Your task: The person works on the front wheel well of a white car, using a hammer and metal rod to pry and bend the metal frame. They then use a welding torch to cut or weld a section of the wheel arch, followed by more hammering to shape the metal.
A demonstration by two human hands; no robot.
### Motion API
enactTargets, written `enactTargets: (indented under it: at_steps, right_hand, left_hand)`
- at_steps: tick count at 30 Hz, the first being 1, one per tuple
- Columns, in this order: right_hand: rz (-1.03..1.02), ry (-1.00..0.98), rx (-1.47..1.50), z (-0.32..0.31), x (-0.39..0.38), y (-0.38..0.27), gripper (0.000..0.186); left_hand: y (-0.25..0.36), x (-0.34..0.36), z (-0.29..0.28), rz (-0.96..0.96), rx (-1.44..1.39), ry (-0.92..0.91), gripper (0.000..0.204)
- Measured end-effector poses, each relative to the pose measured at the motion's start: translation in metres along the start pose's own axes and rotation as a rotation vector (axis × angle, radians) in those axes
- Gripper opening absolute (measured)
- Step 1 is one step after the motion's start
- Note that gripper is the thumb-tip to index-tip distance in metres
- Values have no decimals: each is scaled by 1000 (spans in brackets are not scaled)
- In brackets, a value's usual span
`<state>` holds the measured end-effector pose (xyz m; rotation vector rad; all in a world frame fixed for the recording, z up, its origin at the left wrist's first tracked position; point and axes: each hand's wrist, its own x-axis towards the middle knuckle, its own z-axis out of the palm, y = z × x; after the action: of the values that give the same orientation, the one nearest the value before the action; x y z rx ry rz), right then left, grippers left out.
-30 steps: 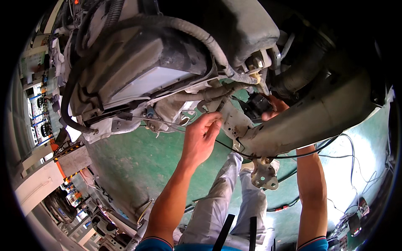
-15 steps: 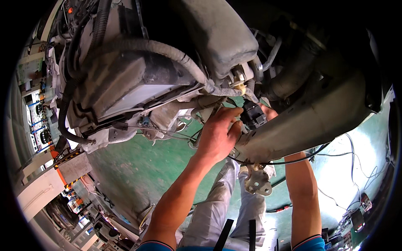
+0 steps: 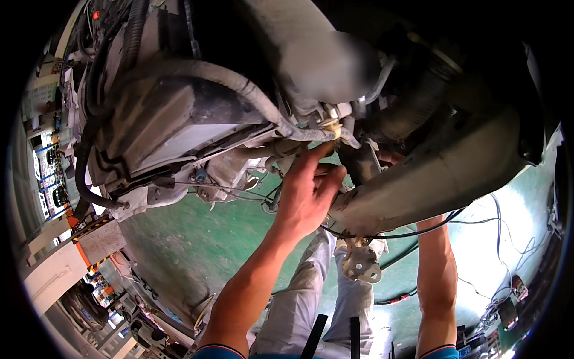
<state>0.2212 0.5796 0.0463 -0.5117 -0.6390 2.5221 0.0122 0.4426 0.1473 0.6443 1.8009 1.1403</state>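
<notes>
My left hand reaches up among the parts of a vehicle. Its index finger is stretched out to just below a yellowish fitting on a grey hose, and its thumb stands apart; I see nothing held in it. To the right of that hand is a dark part, too shadowed to make out. My right hand is mostly hidden behind a long grey panel. Only a bit of its fingers shows, close to the dark part, and its grip cannot be seen.
A large dusty housing fills the upper left. Below the panel hang a perforated metal bracket and a thin black cable. More cables lie on the green floor at right. Shelving stands far left.
My left index finger has moved up toward the yellowish fitting. The black block between my hands no longer shows plainly. My right hand is further out of sight. The view has shifted slightly.
</notes>
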Motion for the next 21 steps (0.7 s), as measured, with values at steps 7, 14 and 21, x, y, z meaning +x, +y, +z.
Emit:
enactTargets:
  at_steps: [7,14,21]
  right_hand:
    - [119,10,75,15,14,4,46]
    - [61,82,-61,-11,21,35,55]
    - [77,127,-400,24,32,19,49]
  left_hand:
    - [31,8,14,-69,-94,26,57]
    - [27,27,44,103,289,270,60]
    - [41,29,49,-51,341,356,60]
